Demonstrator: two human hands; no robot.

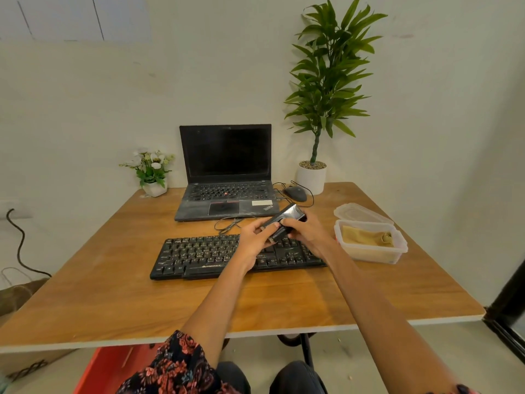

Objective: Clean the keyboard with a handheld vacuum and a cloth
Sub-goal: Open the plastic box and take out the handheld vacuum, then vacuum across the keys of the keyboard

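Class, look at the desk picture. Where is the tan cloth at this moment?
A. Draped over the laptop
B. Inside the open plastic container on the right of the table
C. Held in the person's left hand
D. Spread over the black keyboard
B: the tan cloth lies folded inside the open plastic container, whose lid rests just behind it, while both hands, the left hand and the right hand, hold the handheld vacuum above the keyboard.

Two plants [326,81], perhaps two keyboards [204,255].
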